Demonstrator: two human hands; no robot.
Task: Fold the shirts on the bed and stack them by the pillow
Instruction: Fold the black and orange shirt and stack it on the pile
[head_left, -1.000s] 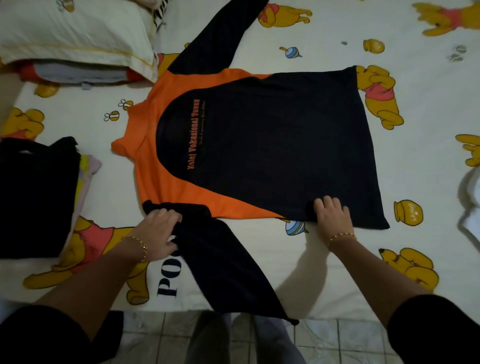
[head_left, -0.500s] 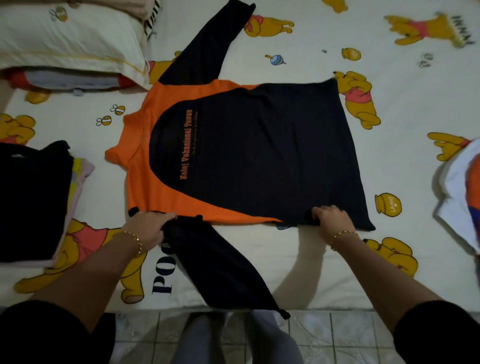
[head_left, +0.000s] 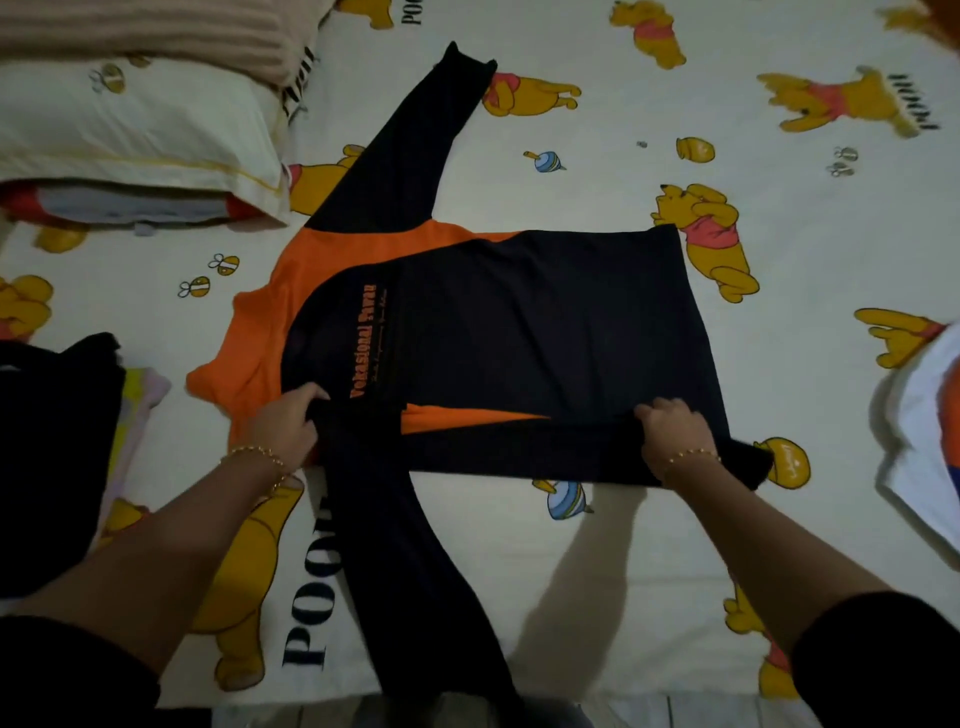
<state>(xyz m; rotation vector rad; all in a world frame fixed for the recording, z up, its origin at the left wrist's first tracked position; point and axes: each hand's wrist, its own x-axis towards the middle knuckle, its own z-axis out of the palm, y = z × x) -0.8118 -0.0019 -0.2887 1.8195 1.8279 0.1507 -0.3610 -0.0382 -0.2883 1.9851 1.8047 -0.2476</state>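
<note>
pinching the near edge of the shirt, left hand and right hand curl fingers round its fold

A cream sheet (printed with yellow bears) spreads out; a ribbed beige blanket lies at eleven o'clock, floor tiles at six.

A home bedroom is being shown. A bed is being covered by a cream cotton sheet printed with yellow cartoon bears, and a pale rectangular pillow is being rested on it.
</note>
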